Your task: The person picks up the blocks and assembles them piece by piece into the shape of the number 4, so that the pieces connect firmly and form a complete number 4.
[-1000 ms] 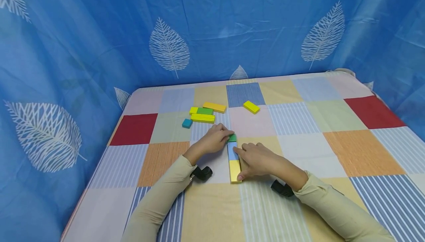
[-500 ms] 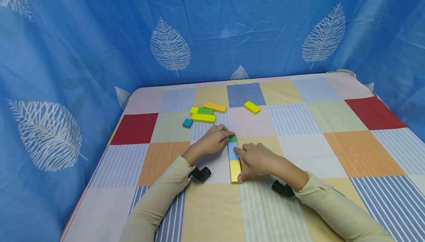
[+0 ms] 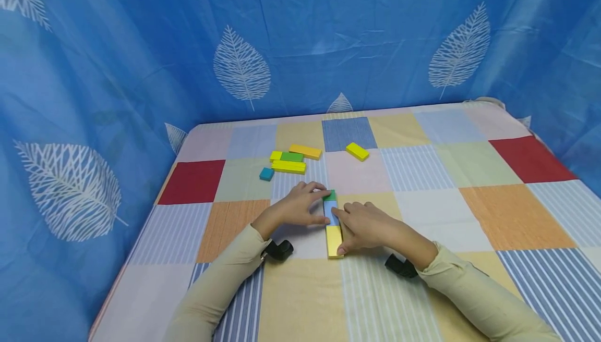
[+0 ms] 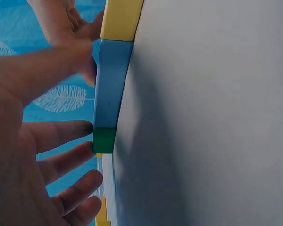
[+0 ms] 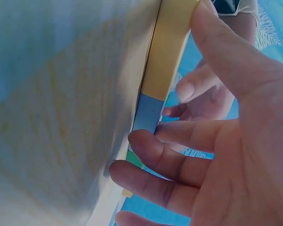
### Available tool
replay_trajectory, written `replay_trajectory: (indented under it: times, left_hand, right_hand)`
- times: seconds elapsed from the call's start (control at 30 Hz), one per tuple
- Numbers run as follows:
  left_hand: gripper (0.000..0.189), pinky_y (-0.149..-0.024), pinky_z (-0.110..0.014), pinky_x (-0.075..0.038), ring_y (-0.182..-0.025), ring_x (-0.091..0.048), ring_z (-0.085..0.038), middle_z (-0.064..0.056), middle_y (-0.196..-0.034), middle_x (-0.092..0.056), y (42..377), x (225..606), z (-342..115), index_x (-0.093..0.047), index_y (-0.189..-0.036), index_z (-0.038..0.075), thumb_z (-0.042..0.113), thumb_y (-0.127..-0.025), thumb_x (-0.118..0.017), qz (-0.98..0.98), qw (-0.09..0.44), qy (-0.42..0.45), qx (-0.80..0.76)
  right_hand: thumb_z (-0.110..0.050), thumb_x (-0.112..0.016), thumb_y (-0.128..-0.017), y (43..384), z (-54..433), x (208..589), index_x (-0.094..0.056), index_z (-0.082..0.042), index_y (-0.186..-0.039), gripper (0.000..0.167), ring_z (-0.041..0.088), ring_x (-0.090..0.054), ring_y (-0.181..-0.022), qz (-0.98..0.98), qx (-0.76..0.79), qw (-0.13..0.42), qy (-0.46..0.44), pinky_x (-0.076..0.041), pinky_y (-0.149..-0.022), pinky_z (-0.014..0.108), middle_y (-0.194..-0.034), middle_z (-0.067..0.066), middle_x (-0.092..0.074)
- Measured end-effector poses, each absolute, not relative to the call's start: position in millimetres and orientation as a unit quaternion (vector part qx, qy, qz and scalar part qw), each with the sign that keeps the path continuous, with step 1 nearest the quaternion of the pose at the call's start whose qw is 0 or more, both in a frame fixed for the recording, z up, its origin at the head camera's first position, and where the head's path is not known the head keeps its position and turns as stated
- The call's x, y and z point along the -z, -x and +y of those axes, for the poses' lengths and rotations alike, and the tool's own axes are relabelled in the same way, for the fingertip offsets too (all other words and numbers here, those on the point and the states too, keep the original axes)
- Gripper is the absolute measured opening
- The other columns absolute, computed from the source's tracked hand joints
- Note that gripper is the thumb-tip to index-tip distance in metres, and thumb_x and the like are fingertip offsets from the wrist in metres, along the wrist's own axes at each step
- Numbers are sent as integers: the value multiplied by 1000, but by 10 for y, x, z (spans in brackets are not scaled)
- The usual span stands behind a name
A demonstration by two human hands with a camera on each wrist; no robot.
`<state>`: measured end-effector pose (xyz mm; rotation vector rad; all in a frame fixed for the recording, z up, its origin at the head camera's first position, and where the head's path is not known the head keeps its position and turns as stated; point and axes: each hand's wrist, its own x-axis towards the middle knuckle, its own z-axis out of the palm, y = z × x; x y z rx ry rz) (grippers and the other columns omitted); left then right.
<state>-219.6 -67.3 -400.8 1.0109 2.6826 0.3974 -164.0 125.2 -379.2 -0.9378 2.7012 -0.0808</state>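
Three blocks lie end to end on the patchwork cloth: a yellow block [image 3: 334, 241] nearest, a blue block [image 3: 331, 208] in the middle and a short green block [image 3: 333, 194] at the far end. To their left is my left hand [image 3: 300, 205]; its index fingertip touches the green block and its thumb extends toward the blue one. My right hand [image 3: 371, 226] rests along the right side. Its thumb touches the near end of the yellow block [image 5: 167, 52], and its index finger lies on the blue block. Neither hand wraps around a block.
Farther back lie a small teal block [image 3: 266, 174], yellow sticks [image 3: 288, 167], a green block [image 3: 292, 157], an orange block [image 3: 305, 151] and a lone yellow block [image 3: 357, 151]. A blue leaf-print curtain [image 3: 328, 39] hangs behind the cloth-covered table [image 3: 300, 300].
My left hand has shifted slightly back, its thumb now spread away from the fingers toward the blue block. The right hand and the row of blocks stay in place.
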Motion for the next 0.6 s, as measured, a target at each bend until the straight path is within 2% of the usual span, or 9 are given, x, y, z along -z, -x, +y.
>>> replay_trajectory:
  times: [0.23,0.4,0.6]
  left_hand:
    - [93,-102,-43,-31,-121,-35,-25,-3,-145,-32,2129,4001,-678,-33,-142,16,64,-69,-64,922,113,-357,-101]
    - [100,-104,-43,-29,-124,-34,-26,-5,-146,-31,2089,3993,-666,-30,-143,13,68,-66,-64,923,96,-365,-74]
    - [106,-105,-44,-28,-128,-31,-27,-7,-148,-27,2054,4003,-651,-27,-144,12,71,-64,-63,926,99,-361,-59]
  right_hand:
    - [-63,-64,-69,1655,1248,3798,-40,-1,-136,95,29,-51,-105,936,29,145,321,-41,-82,48,-118,16,-54]
    - [-63,-64,-69,1653,1248,3791,-40,-1,-136,94,28,-51,-105,935,31,142,322,-42,-81,47,-117,16,-54]
    - [-63,-64,-69,1654,1246,3789,-39,-1,-136,95,29,-51,-106,935,26,146,321,-41,-83,47,-119,16,-53]
